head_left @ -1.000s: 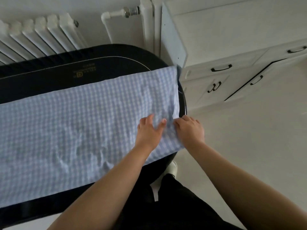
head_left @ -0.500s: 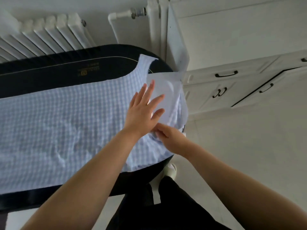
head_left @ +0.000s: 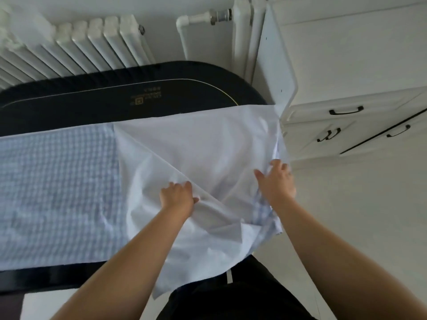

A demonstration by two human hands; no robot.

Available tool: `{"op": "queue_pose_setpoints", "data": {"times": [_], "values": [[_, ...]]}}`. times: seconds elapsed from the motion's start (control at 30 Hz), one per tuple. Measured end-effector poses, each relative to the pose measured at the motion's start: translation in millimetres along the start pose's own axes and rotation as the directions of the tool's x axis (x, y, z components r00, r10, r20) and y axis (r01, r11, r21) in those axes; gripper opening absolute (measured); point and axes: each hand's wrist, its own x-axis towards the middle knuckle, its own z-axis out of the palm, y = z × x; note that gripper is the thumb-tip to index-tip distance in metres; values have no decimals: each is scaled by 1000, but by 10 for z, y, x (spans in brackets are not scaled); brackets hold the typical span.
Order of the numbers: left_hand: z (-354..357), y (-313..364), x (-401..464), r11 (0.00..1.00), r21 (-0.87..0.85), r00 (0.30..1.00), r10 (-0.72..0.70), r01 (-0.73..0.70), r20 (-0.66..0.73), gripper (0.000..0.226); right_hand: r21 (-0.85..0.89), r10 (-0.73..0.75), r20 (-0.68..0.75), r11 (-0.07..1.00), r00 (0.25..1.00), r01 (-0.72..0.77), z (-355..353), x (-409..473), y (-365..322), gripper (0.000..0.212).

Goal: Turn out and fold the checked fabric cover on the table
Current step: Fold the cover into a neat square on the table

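The blue-and-white checked fabric cover (head_left: 57, 192) lies along the black oval table (head_left: 69, 107). Its right end is turned back, so the plain pale inner side (head_left: 196, 146) covers the right third and hangs over the table's near edge. My left hand (head_left: 178, 197) grips a raised fold of this pale layer with curled fingers. My right hand (head_left: 276, 181) is at the cover's right edge, fingers spread and reaching into the bunched cloth there; whether it grips is unclear.
White radiators (head_left: 80, 47) line the wall behind the table. A white cabinet (head_left: 346, 65) with dark-handled drawers (head_left: 346, 111) stands close to the table's right end. Pale floor (head_left: 358, 204) lies to the right; my dark trousers show below.
The cover's right end has been peeled back leftward, exposing much more plain inner side. My left hand went from lying flat to gripping a fold; my right hand moved out to the right edge.
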Motion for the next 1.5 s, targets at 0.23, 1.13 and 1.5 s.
{"op": "queue_pose_setpoints", "data": {"times": [0.23, 1.13, 1.5], "values": [[488, -127, 179, 924, -380, 997, 57, -37, 42, 61, 1, 208, 315, 976, 926, -219, 86, 223, 221, 38], [511, -137, 205, 946, -324, 996, 52, -27, 69, 120, 549, -256, 627, 815, 735, -186, -426, -99, 229, 72], [605, -167, -13, 629, -761, 939, -335, 159, -80, 73, -308, -195, 36, 931, 980, 196, -165, -527, 456, 55]]}}
